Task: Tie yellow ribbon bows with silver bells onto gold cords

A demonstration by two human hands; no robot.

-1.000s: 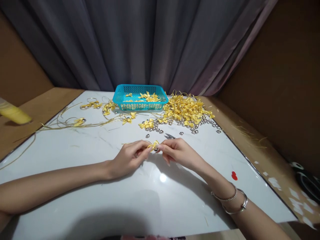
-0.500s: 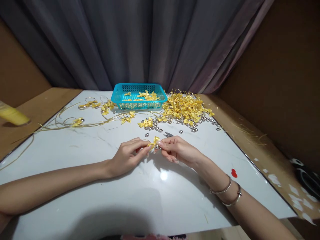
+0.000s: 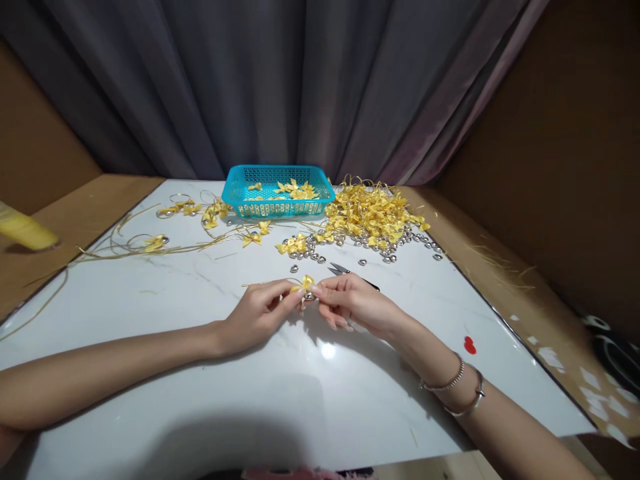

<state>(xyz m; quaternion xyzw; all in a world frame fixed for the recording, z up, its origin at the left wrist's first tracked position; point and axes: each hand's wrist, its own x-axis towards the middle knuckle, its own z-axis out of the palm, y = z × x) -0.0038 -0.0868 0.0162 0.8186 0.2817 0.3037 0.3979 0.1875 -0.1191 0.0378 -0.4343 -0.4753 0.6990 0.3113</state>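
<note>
My left hand (image 3: 260, 313) and my right hand (image 3: 353, 303) meet over the middle of the white table (image 3: 200, 373). Both pinch a small yellow ribbon bow (image 3: 303, 284) with a silver bell under it. A thin gold cord runs left from the bow over my left fingers. Small scissors (image 3: 345, 271) lie just behind my right hand. Two silver bracelets (image 3: 460, 390) circle my right wrist.
A turquoise basket (image 3: 278, 192) holding several yellow bows stands at the back. A heap of yellow bows (image 3: 370, 213) and loose silver bells (image 3: 385, 252) lies to its right. Gold cords with bows (image 3: 155, 243) trail at the left. A yellow object (image 3: 25, 230) sits far left.
Both hands have stayed together on the bow and shifted slightly; my right hand has drawn in a little, showing more of the scissors behind it.
</note>
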